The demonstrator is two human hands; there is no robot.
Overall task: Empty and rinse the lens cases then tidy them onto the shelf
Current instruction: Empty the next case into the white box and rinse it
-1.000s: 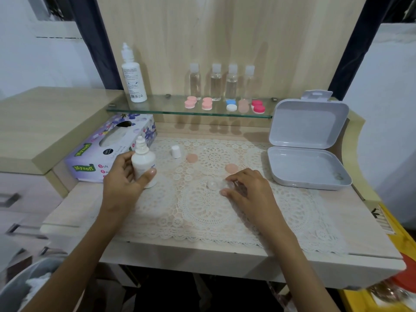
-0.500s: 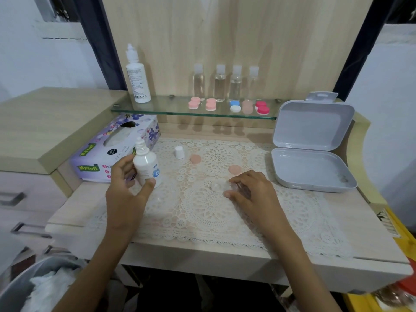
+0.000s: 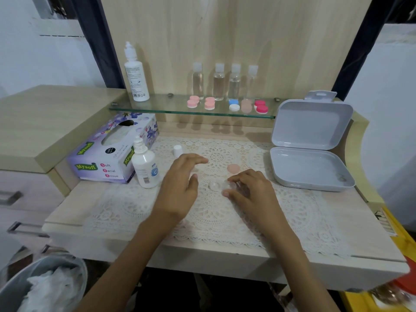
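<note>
Left hand (image 3: 180, 188) hovers, fingers released. Right hand (image 3: 249, 191) grasps one clear lens case (image 3: 213, 185); one peach cap (image 3: 233, 168) lies just beyond its fingertips.

Looks like a home vanity corner: pale wood unit, glass shelf (image 3: 166, 108) across the middle of the frame lined with coloured lens cases (image 3: 209, 104), small clear bottles (image 3: 218, 83) and a tall solution bottle (image 3: 136, 79). Lace mat (image 3: 225, 212) over the desktop, tissue box (image 3: 105, 154) at centre left, drawers (image 3: 20, 199) down the left edge — and a bin (image 3: 11, 291) of crumpled tissues at lower left.
</note>
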